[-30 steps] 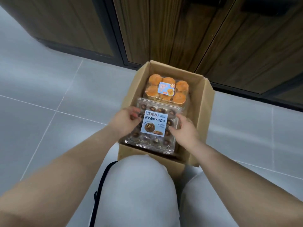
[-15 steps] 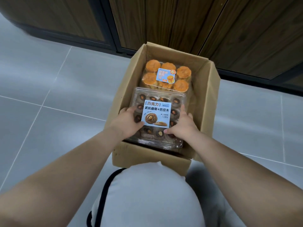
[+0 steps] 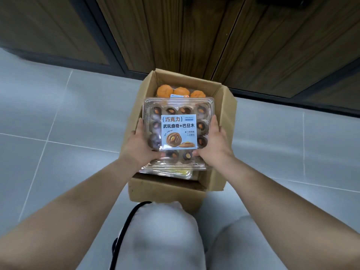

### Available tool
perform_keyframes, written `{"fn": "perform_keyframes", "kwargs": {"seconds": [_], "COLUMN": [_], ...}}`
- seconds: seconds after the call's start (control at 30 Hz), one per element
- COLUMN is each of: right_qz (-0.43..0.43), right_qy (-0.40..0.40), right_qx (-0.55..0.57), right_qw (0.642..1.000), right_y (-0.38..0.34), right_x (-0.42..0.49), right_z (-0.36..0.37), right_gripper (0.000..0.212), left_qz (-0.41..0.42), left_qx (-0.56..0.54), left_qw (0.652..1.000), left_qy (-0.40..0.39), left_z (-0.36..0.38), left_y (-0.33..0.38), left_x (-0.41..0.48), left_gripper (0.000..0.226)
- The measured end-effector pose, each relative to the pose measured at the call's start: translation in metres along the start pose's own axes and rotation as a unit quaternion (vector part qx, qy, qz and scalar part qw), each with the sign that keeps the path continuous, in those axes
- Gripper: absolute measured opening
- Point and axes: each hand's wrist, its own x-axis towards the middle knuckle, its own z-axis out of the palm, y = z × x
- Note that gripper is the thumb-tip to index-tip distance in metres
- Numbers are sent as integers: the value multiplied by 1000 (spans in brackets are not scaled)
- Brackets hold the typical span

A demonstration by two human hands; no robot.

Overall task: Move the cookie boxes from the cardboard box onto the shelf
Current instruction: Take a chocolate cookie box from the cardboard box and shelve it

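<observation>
A clear plastic box of chocolate cookies (image 3: 178, 114) with a blue label is held above the open cardboard box (image 3: 224, 137). My left hand (image 3: 141, 145) grips its left side and my right hand (image 3: 213, 145) grips its right side. Behind it, at the far end of the cardboard box, lies a box of orange cookies (image 3: 180, 91), mostly covered by the lifted one. Under the lifted box, the edge of another clear box with a yellow label (image 3: 175, 174) shows. No shelf is in view.
The cardboard box stands on a grey tiled floor (image 3: 58, 133), close to dark wooden panels with black frames (image 3: 194, 36) behind it. My knees in light trousers (image 3: 165, 236) are just in front of the box, with a black cord (image 3: 126, 221) along the left knee.
Both hands have closed on the chocolate cookie box and lifted it up out of the cardboard box, uncovering another box beneath. The view has tilted so the cardboard box sits lower in the frame.
</observation>
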Motion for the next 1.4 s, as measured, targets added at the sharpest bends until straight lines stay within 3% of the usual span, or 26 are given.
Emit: {"fn": "perform_keyframes", "kwargs": {"seconds": [0.37,0.53,0.6,0.8,1.13,1.4], "right_qz": [-12,-10,-15,-41,-113,-134], "right_qy": [63,136,163,248,345,419], "right_qx": [63,69,75,109,59,47], "right_qw": [996,988,984,962,930,897], "right_y": [-142,-168,-158,-96,-6,6], "right_x": [-167,-235,-250,-273,-298,-245], "right_z": [-243,-355,-391,-497,-702,-816], "right_gripper": [123,125,123,118,121,117], "left_qz": [77,186,226,296,369,409], "left_qx": [-8,-17,-15,0,-65,-77], "left_qw": [997,982,974,953,915,881], "left_qy": [9,20,28,63,151,226], "left_z": [-226,-295,-301,-272,-208,-205], "left_y": [181,277,316,439,640,776], "left_x": [-156,-218,-235,-272,-335,-309], "left_gripper": [130,110,105,127,126,119]}}
